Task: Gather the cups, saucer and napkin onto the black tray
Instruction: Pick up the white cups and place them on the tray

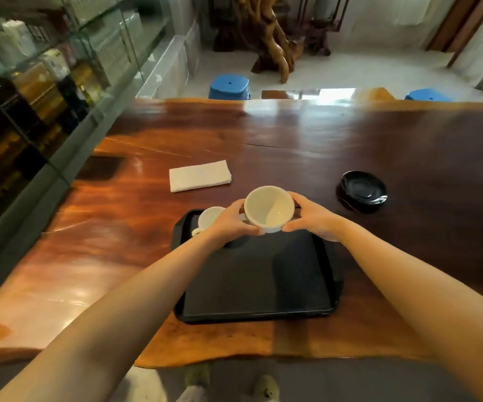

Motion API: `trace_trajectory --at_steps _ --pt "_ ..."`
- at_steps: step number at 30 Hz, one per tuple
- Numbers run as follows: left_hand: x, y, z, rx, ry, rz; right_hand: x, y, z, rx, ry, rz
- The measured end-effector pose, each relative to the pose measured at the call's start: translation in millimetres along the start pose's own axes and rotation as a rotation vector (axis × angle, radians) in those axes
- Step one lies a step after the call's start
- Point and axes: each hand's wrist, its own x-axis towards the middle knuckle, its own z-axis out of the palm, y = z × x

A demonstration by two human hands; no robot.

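Note:
A large white cup (269, 208) is held between my left hand (233, 223) and my right hand (311, 219), just above the far edge of the black tray (257, 285). It is empty and tilted toward me. A smaller white cup (209, 217) stands on the tray's far left corner, partly hidden behind my left hand. A folded white napkin (199, 175) lies on the wooden table beyond the tray, to the left. A black saucer (363, 189) sits on the table to the right of the tray.
The long polished wooden table (118, 227) has its near edge just below the tray. A glass display cabinet (31, 97) runs along the left side. Two blue stools (228, 87) stand past the far edge.

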Motion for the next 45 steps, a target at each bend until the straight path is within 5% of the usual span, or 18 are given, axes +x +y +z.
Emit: trace_trajectory --at_steps 17,32,45 --pt "91.5 -31.2 91.1 0.064 -0.105 -0.142 26.6 93.2 -44.3 0.105 0.081 0.191" --pt "120.0 -59.1 93.2 0.11 -0.121 -0.196 62.8 114.0 -42.6 0.063 0.08 0.26" --pt "124.0 -2.9 40.7 0.674 -0.38 -0.263 53.3 78.0 -72.2 -0.268 0.053 0.423"
